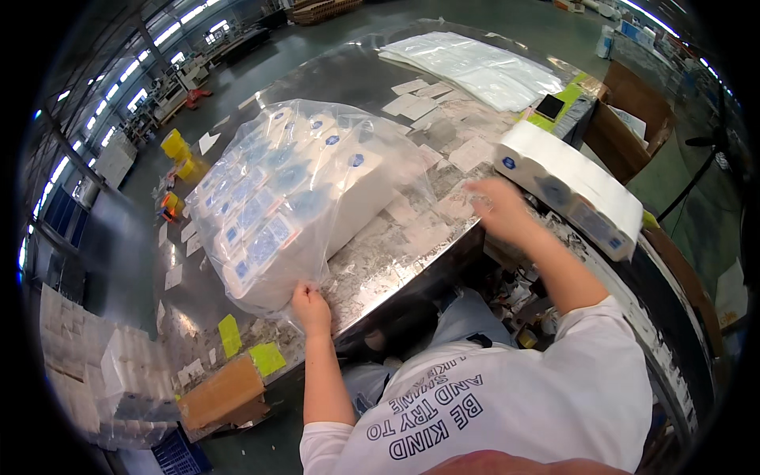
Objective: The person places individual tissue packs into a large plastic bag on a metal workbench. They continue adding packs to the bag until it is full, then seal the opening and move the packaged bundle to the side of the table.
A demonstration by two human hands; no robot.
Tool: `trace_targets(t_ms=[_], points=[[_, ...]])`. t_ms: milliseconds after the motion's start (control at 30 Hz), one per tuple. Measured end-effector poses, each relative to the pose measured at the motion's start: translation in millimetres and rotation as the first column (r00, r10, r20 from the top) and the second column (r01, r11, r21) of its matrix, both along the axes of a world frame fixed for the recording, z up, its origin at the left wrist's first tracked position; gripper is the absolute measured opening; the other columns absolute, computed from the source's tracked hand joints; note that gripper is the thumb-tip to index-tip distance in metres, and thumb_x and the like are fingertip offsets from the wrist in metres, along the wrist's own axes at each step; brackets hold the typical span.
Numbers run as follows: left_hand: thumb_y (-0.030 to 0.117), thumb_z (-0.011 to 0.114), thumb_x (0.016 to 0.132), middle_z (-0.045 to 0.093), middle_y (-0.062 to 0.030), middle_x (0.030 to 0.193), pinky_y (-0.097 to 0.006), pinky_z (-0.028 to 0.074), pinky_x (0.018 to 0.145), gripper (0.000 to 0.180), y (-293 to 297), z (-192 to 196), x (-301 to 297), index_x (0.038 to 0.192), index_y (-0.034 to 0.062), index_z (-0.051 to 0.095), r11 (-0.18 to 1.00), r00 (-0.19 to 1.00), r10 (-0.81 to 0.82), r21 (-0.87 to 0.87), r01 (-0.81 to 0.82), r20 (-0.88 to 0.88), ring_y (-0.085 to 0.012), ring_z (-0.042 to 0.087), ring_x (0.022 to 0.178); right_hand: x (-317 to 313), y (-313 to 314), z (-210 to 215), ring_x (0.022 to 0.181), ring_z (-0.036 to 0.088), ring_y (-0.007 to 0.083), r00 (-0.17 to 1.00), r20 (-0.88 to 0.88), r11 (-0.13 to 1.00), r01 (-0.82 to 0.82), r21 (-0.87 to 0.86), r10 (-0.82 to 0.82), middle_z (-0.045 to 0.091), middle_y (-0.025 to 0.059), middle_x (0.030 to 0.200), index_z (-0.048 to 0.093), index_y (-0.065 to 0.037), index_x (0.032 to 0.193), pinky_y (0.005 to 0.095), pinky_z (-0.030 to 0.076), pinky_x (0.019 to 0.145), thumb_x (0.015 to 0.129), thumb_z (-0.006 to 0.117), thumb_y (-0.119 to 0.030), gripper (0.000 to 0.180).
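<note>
A large clear plastic bag (380,150) lies on the worktable, filled with rows of white packs (265,241) that carry blue printed marks and look like tissue packs. At the bag's near corner my left hand (311,309) is closed, its fingers pinching the loose film. My right hand (500,207) is over the table's near edge, right of the bag, slightly blurred, with fingers stretched out and nothing in them. Just beyond it on the right, a row of white packs (570,186) with similar blue marks rests on a narrow side surface.
Flat clear bags (471,67) lie stacked at the table's far side, near a black phone (549,107). Worn paper pieces cover the metal worktable (380,273). A cardboard box (633,127) stands right; wrapped white packs (119,372) are piled left. Yellow rolls (180,154) sit far left.
</note>
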State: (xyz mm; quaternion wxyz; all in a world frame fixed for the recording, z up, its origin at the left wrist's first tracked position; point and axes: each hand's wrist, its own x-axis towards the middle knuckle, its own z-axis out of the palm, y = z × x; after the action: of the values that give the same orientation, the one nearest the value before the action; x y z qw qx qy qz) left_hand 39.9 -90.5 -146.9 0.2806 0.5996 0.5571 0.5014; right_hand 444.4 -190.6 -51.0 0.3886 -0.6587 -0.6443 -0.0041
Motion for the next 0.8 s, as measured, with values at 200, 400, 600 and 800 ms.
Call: trace_targets(t_ms=[200,400,600,800], points=[[-0.001,0.045,0.079,0.055,-0.0090,0.068,-0.030,0.041,0.061,0.010,-2,9,1,0.079,-0.0025,0.056,0.996,0.998,-0.056,0.068,0.056,-0.004,-0.0166,0.050,0.064,184,-30,34,0.112,0.060,0.0354,0.740,0.094,0.724,0.671,-0.158,-0.666,0.064,0.0201,0.119,0.065,-0.001,0.115,0.0424,0.046,0.097,0.085,0.058,-0.025,0.039],[-0.001,0.047,0.079,0.055,-0.0118,0.067,-0.032,0.042,0.062,0.009,-2,11,5,0.079,-0.0027,0.055,0.996,0.999,-0.040,0.077,0.041,-0.018,-0.0195,0.051,0.064,212,7,37,0.103,0.064,0.0380,0.801,0.216,0.606,0.571,-0.554,-0.558,0.067,0.0213,0.112,0.069,0.000,0.109,0.0433,0.047,0.091,0.086,0.054,-0.056,0.062],[0.000,0.047,0.078,0.055,-0.0139,0.068,-0.034,0.042,0.063,0.009,-2,5,-2,0.080,-0.0033,0.055,0.997,0.999,-0.036,0.067,0.038,-0.034,-0.0218,0.051,0.065,108,77,18,0.082,0.069,0.0283,0.929,-0.238,0.711,0.039,-0.702,-0.285,0.069,0.0177,0.099,0.064,0.004,0.113,0.0399,0.055,0.068,0.083,0.060,-0.058,0.069],[0.000,0.045,0.078,0.056,-0.0137,0.069,-0.033,0.043,0.065,0.011,0,0,-5,0.080,-0.0032,0.056,0.996,0.998,-0.028,0.085,0.033,-0.054,-0.0235,0.052,0.067,7,45,-6,0.082,0.063,0.0193,0.775,-0.630,0.831,-0.320,-0.456,-0.048,0.062,0.0148,0.113,0.030,-0.001,0.144,0.0349,0.052,0.061,0.082,0.067,-0.043,0.083]])
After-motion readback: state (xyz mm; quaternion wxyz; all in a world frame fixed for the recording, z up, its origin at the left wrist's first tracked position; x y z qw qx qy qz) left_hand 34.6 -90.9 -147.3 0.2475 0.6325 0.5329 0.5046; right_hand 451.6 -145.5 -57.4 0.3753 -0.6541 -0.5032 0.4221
